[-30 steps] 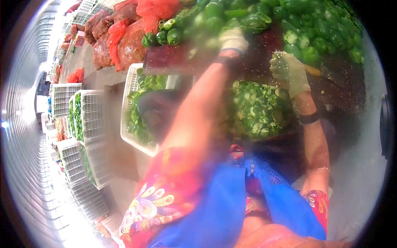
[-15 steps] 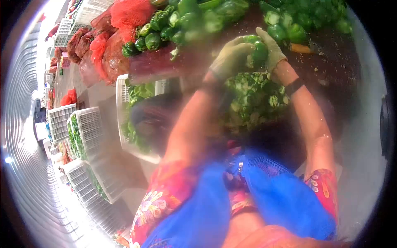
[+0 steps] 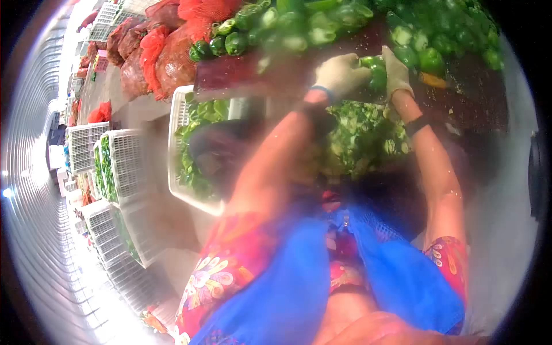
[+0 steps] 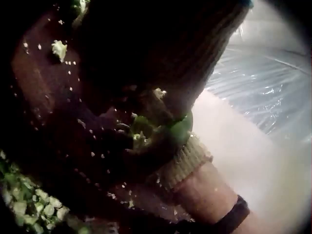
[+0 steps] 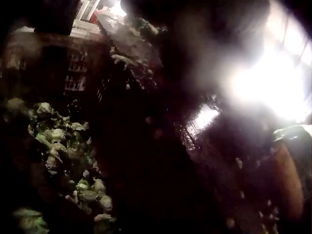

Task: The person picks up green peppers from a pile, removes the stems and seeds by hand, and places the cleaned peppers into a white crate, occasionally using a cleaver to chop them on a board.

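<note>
Both hands wear pale knitted gloves and meet over the dark work table's front edge. Between them is a green bell pepper [image 3: 376, 75]. My right hand [image 3: 398, 75] holds the pepper from its right side, thumb side pointing up. My left hand [image 3: 343, 76] has curled fingers right at the pepper's left side. In the left wrist view the pepper [image 4: 180, 129] shows against the right glove's cuff, with my left hand [image 4: 161, 53] a dark shape over it. Just below the hands lies a heap of pale green pepper scraps [image 3: 359, 129]. The right wrist view is mostly dark.
Whole green peppers [image 3: 437, 34] are piled at the table's back. An orange-brown elongated thing [image 3: 432, 80] lies on the dark table [image 3: 471, 115]. A white crate [image 3: 172, 149] of green pieces stands at left, with red mesh sacks [image 3: 178, 63] beyond and stacked crates [image 3: 126, 167] farther left.
My left hand came back from the pepper pile to the right hand, and a green pepper is now between them. Since half a second ago the left fingers have curled more tightly.
</note>
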A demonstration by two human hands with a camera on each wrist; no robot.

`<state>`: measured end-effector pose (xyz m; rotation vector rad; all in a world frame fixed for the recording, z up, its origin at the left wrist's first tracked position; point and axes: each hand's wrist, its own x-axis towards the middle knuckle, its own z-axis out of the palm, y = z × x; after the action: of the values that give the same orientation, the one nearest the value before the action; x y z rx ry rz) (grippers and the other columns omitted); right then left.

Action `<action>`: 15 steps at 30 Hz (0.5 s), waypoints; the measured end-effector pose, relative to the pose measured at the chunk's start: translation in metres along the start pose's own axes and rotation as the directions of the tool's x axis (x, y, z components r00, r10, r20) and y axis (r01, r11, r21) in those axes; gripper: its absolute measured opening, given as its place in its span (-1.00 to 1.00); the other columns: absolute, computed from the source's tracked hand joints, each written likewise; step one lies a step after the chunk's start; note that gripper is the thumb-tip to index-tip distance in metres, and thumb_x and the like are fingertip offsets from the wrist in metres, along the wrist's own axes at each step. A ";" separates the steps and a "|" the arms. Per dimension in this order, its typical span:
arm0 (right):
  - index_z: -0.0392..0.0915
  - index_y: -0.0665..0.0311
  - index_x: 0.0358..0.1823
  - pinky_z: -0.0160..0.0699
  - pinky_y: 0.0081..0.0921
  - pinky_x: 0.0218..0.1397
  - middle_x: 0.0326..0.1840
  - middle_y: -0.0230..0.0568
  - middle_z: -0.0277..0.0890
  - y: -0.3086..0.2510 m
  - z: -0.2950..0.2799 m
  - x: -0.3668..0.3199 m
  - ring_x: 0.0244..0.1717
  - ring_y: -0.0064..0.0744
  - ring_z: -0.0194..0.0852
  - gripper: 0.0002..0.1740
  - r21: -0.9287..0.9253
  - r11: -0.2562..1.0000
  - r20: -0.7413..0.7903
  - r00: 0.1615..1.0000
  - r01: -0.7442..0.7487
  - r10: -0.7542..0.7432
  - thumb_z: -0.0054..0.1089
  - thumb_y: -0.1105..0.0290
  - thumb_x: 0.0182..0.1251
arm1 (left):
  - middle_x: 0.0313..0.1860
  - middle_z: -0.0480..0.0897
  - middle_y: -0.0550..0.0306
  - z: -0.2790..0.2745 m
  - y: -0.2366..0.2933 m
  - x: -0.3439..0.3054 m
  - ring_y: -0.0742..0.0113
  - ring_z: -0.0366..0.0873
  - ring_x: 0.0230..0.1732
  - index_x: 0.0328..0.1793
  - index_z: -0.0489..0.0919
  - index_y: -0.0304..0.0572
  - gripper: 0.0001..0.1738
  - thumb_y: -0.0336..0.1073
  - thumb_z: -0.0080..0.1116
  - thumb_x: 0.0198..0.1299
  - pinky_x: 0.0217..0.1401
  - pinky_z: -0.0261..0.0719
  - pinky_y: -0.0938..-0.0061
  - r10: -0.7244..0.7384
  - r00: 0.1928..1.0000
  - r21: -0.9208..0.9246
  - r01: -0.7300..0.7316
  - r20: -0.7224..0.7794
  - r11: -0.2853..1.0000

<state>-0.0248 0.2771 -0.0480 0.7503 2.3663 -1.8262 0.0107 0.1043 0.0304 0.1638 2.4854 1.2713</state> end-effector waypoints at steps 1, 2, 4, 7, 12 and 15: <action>0.67 0.15 -0.16 0.45 -0.19 0.03 -0.08 0.05 0.63 0.000 0.000 0.000 -0.10 -0.03 0.58 -0.43 -0.238 0.967 -0.061 0.993 0.088 -0.105 -0.16 -0.16 0.41 | -0.16 0.70 -0.04 0.000 0.000 -0.002 0.17 0.70 -0.12 0.08 0.58 -0.25 -0.52 -0.05 0.24 0.17 -0.05 0.67 0.27 0.005 1.000 0.134 -0.002 -0.020 0.991; 0.67 0.15 -0.21 0.44 -0.13 0.06 -0.05 0.12 0.60 0.012 -0.003 0.005 -0.07 0.12 0.56 -0.43 -0.416 0.836 -0.008 0.917 0.359 -0.398 -0.22 -0.13 0.44 | -0.10 0.70 -0.03 0.006 -0.009 0.005 0.10 0.69 -0.07 0.10 0.59 -0.17 -0.54 0.00 0.15 0.22 -0.01 0.65 0.19 0.018 0.999 0.205 -0.010 -0.033 0.979; 0.65 0.18 -0.20 0.44 -0.10 0.08 -0.05 0.11 0.59 0.021 -0.001 0.010 -0.06 0.15 0.54 -0.43 -0.413 0.826 -0.035 0.900 0.382 -0.434 -0.22 -0.12 0.44 | -0.11 0.71 -0.02 0.014 -0.012 0.012 0.09 0.69 -0.06 0.08 0.60 -0.12 -0.56 0.02 0.10 0.25 0.01 0.64 0.17 0.039 0.999 0.458 -0.043 0.018 0.888; 0.63 0.18 -0.17 0.44 -0.08 0.08 -0.05 0.06 0.59 -0.006 -0.007 -0.016 -0.03 0.16 0.52 -0.46 -0.440 0.832 -0.051 0.915 0.338 -0.399 -0.19 -0.10 0.44 | -0.04 0.68 -0.05 0.018 -0.005 0.003 0.04 0.66 -0.01 0.05 0.62 -0.06 -0.59 0.01 -0.03 0.32 0.03 0.63 0.16 -0.054 0.995 0.706 -0.023 0.087 0.707; 0.61 0.15 -0.14 0.46 -0.06 0.03 -0.05 0.00 0.58 0.003 -0.007 -0.014 -0.04 0.17 0.50 -0.49 -0.519 0.759 -0.098 0.855 0.392 -0.509 -0.16 -0.11 0.44 | 0.10 0.54 -0.07 -0.024 0.005 0.006 -0.04 0.57 0.11 0.14 0.59 0.03 -0.66 -0.26 0.14 0.21 0.12 0.60 0.09 0.216 0.958 0.862 -0.266 0.187 0.432; 0.61 0.16 -0.15 0.45 -0.06 0.02 -0.06 0.00 0.58 -0.004 -0.010 -0.012 -0.05 0.17 0.50 -0.50 -0.542 0.727 -0.099 0.827 0.421 -0.553 -0.16 -0.09 0.45 | 0.16 0.49 -0.05 -0.050 -0.007 0.051 -0.04 0.54 0.17 0.23 0.52 0.17 -0.47 -0.40 0.25 0.08 0.17 0.59 0.13 0.187 0.982 0.906 -0.102 0.026 0.411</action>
<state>-0.0133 0.2816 -0.0374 0.3137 3.2641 -1.1417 -0.0538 0.0754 0.0391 0.6071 2.9918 -0.2346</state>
